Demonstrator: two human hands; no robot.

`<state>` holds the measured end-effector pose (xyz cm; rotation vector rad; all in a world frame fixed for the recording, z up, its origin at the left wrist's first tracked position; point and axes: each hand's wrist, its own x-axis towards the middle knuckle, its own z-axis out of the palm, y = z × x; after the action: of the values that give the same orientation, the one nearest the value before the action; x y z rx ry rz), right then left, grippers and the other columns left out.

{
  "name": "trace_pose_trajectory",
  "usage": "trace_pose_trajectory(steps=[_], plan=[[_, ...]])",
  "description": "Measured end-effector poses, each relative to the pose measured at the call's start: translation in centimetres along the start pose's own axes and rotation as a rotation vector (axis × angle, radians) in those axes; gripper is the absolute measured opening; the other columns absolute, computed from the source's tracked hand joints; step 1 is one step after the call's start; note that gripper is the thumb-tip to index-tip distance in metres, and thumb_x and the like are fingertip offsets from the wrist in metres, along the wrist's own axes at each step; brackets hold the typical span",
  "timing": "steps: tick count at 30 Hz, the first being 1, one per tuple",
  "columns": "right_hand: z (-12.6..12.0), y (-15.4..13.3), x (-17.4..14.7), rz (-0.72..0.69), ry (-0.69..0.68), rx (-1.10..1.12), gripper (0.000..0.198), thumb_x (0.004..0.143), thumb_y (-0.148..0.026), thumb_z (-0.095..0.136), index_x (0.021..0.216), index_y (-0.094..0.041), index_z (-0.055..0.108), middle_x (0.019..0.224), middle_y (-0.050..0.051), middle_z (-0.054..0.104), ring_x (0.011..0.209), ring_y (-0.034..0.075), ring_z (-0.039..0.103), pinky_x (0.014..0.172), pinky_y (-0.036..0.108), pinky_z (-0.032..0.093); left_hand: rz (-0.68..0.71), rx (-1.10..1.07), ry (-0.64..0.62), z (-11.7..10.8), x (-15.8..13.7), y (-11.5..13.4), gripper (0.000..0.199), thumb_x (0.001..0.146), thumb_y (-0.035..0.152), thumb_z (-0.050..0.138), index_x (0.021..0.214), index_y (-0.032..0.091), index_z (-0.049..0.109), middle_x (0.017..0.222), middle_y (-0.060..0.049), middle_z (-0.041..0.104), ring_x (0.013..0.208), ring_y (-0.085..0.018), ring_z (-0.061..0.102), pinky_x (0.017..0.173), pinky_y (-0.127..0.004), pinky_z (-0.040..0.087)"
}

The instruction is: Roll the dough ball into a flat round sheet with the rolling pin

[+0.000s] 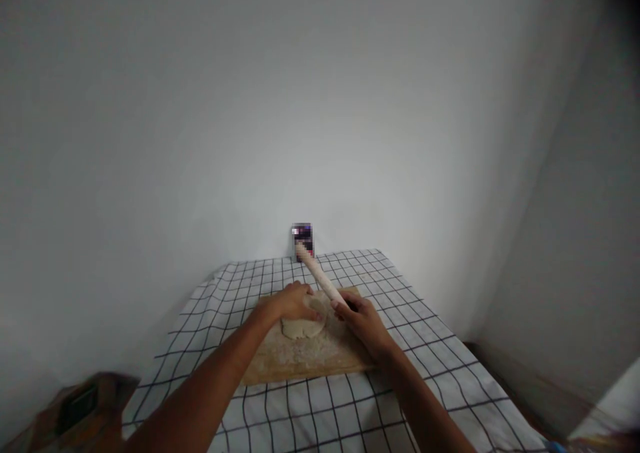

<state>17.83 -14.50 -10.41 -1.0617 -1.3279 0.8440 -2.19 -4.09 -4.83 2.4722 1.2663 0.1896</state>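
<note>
A flattened round of pale dough (300,329) lies on a floury wooden board (305,363). My left hand (293,301) reaches over its far left side, thumb on top and fingers curled at the far edge; the fingertips are partly hidden. In my right hand (364,314) is one end of a light wooden rolling pin (323,279), fingers wrapped round it. The pin slants up and away to the left, raised clear of the dough.
The board rests on a table with a white, black-checked cloth (280,409). A small pixelated item (303,231) stands against the wall at the table's far edge. A brownish box-like object (83,406) is at the lower left. Walls border the back and right.
</note>
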Motion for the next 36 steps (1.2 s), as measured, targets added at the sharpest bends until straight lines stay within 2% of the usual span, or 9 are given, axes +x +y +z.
trace_pose_trajectory(steps=[8,13,15,19,21,24,28,32,36], plan=[[-0.4,0.2,0.4,0.085,0.059,0.103,0.053,0.085,-0.07,0.074,0.094,-0.018,0.075,0.076,0.001,0.064,0.073,0.018,0.06,0.066,0.028,0.046,0.07,-0.148,-0.094,-3.4,-0.6,-0.1,0.051,0.069,0.05,0.085,0.109,0.02,0.075,0.108,-0.007,0.079,0.097,-0.029,0.072,0.075,-0.032,0.053],[-0.6,0.7,0.5,0.127,0.083,0.158,0.055,0.082,-0.071,0.078,0.097,-0.018,0.075,0.079,0.002,0.065,0.077,0.02,0.063,0.068,0.028,0.049,0.04,-0.696,0.047,-4.9,-1.5,-0.7,0.06,0.079,0.061,0.079,0.12,0.016,0.074,0.11,-0.009,0.08,0.095,-0.024,0.073,0.076,-0.03,0.054],[-0.6,0.7,0.4,0.13,0.081,0.154,0.053,0.082,-0.07,0.078,0.094,-0.019,0.074,0.078,0.001,0.065,0.076,0.019,0.062,0.068,0.028,0.048,-0.072,-0.774,-0.001,-4.4,-2.0,-1.7,0.066,0.073,0.063,0.084,0.118,0.016,0.075,0.104,-0.008,0.08,0.088,-0.023,0.073,0.069,-0.029,0.054],[-0.4,0.1,0.2,0.139,0.081,0.12,0.052,0.083,-0.069,0.077,0.093,-0.019,0.073,0.077,0.001,0.064,0.075,0.018,0.061,0.062,0.026,0.044,-0.254,-0.689,-0.189,-1.8,-3.3,-4.2,0.066,0.054,0.064,0.094,0.095,0.015,0.078,0.081,-0.006,0.078,0.07,-0.023,0.07,0.055,-0.029,0.051],[-0.4,-0.3,0.2,0.144,0.079,0.098,0.053,0.083,-0.07,0.077,0.093,-0.018,0.073,0.075,0.001,0.063,0.072,0.018,0.06,0.058,0.026,0.041,-0.256,-0.771,-0.168,-0.5,-3.8,-4.9,0.071,0.055,0.068,0.093,0.1,0.015,0.077,0.085,-0.007,0.079,0.073,-0.024,0.072,0.057,-0.031,0.055],[-0.3,-0.6,0.1,0.13,0.068,0.062,0.052,0.083,-0.071,0.077,0.089,-0.019,0.071,0.074,0.0,0.063,0.07,0.018,0.059,0.059,0.027,0.042,-0.218,-0.896,-0.067,0.7,-4.0,-5.2,0.074,0.068,0.071,0.083,0.115,0.015,0.073,0.097,-0.01,0.08,0.084,-0.026,0.075,0.066,-0.035,0.061],[-0.3,-0.3,0.1,0.136,0.064,0.06,0.052,0.084,-0.071,0.076,0.089,-0.02,0.071,0.076,0.001,0.063,0.072,0.018,0.059,0.06,0.027,0.042,-0.159,-0.615,0.113,0.7,-3.2,-4.5,0.053,0.085,0.055,0.075,0.119,0.014,0.073,0.116,-0.015,0.078,0.108,-0.033,0.074,0.093,-0.048,0.062],[-0.3,0.1,0.1,0.123,0.048,0.056,0.05,0.087,-0.07,0.075,0.09,-0.02,0.071,0.077,0.001,0.063,0.072,0.017,0.058,0.064,0.027,0.045,0.111,-0.192,0.436,1.0,-2.7,-2.5,0.042,0.104,0.04,0.056,0.136,0.017,0.069,0.155,-0.015,0.061,0.152,-0.033,0.047,0.13,-0.052,0.033],[-0.3,-0.1,0.0,0.12,0.055,0.039,0.049,0.088,-0.068,0.075,0.094,-0.019,0.073,0.079,0.001,0.063,0.074,0.017,0.058,0.066,0.027,0.046,0.316,0.055,0.304,3.7,-3.6,0.0,0.046,0.112,0.04,0.041,0.149,0.021,0.06,0.163,-0.012,0.054,0.159,-0.033,0.037,0.132,-0.058,0.028]])
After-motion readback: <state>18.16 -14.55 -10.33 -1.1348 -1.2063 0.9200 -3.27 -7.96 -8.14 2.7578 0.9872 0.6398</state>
